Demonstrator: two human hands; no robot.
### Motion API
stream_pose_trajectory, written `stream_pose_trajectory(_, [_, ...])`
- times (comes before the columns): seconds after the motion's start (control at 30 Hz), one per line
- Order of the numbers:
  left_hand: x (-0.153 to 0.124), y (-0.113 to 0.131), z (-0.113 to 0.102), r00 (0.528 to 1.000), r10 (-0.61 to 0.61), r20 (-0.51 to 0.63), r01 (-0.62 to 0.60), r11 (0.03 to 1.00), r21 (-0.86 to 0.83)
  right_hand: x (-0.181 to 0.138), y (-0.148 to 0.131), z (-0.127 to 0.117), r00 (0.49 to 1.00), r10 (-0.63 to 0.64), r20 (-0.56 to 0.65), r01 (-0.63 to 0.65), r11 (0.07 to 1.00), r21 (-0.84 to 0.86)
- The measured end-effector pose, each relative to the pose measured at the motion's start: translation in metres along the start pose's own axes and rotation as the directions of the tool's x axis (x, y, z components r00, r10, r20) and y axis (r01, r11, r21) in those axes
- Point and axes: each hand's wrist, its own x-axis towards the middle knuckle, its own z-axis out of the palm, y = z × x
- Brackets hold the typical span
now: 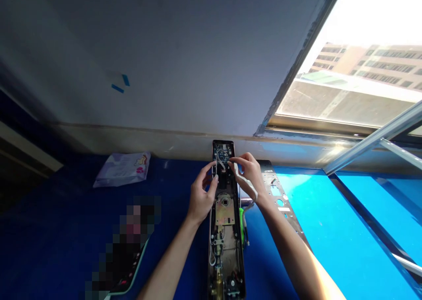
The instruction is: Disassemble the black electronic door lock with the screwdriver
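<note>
Leftmost, at about ten o'clock from the hands, a pale plastic packet (122,169) with a pink print lies flat on the blue table (66,229), well apart from the work. Nearer, at about seven o'clock, a blurred patch covers something dark, and beneath it a dark device with a pale green rim (127,284) shows at the bottom edge.

Next comes the left hand (200,199), its forearm rising from the lower edge. Its thumb and forefinger are pinched on a thin white wire (220,162) beside the left rim of the long lock body (227,238), which lies lengthwise from six to twelve o'clock, open side up. Brass-coloured plates and a round hub sit in its middle; a dark circuit board (223,153) fills its far end, at twelve o'clock.

Just right of that, the right hand (249,173) reaches over the lock's upper part, fingertips closed on a flat white ribbon cable (245,181) that trails back across the palm toward the wrist. A green-handled tool (241,223) lies just beside the lock's right edge. Further right, at three o'clock, a dark perforated metal plate (280,199) rests partly under the right forearm. Beyond it an open window frame (372,141) crosses the view.
</note>
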Motion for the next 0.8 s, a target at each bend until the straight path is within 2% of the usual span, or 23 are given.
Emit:
stream_pose_trajectory(0.13, [0.0,0.0,0.0,1.0,0.009,-0.003,-0.009,0.999,-0.031,-0.002,-0.006,0.01,1.0,0.009,-0.022,-0.011,0.996,-0.084])
stream_pose_trajectory(0.4, [-0.002,-0.001,-0.001,1.0,0.001,0.013,-0.001,1.0,-0.017,-0.002,-0.001,0.014,0.995,-0.091,0.034,0.095,0.983,-0.157])
stream_pose_trajectory(0.67, [-0.001,-0.01,0.002,0.999,0.035,-0.015,-0.036,0.994,-0.103,-0.005,-0.005,0.019,0.988,-0.151,-0.032,0.144,0.975,-0.169])
stream_pose_trajectory(0.8, [0.0,-0.013,0.001,0.998,0.065,-0.011,-0.065,0.997,-0.046,-0.007,-0.008,0.017,0.986,-0.157,-0.061,0.146,0.978,-0.149])
